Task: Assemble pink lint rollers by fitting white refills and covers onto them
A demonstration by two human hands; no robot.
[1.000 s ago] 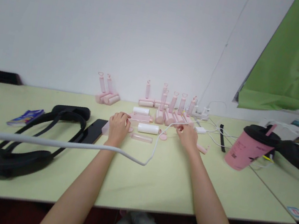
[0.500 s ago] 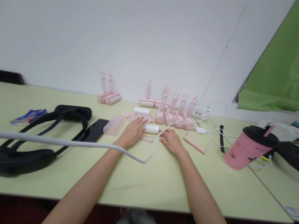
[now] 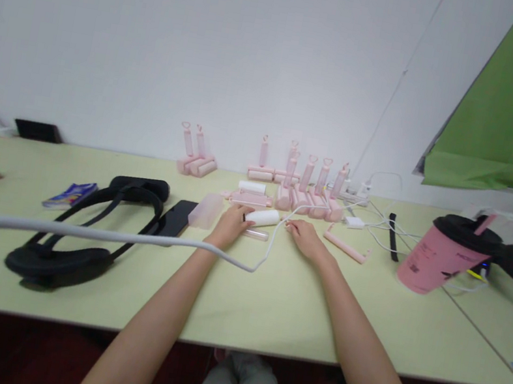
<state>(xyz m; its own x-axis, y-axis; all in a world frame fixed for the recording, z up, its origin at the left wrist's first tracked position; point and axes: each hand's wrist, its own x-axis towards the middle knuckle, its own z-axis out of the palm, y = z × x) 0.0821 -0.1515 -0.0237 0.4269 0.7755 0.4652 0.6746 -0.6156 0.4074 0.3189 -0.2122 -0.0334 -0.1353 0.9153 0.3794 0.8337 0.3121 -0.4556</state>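
Two hands reach across the pale green worktop (image 3: 265,313) below rows of upright pink lint rollers (image 3: 304,190): the left hand (image 3: 230,227) pinches a white roller refill (image 3: 262,217) at its near end; the right hand (image 3: 305,239), loosely curled and empty, rests near a pink handle (image 3: 344,247).

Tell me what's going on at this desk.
A person is working with bare hands at a pale green table. Their left hand holds a white cylindrical roll, while their open right hand rests on the table near a thin white cable and a long pink plastic handle. Farther back, pink plastic lint rollers with heart-shaped loops stand in a row.
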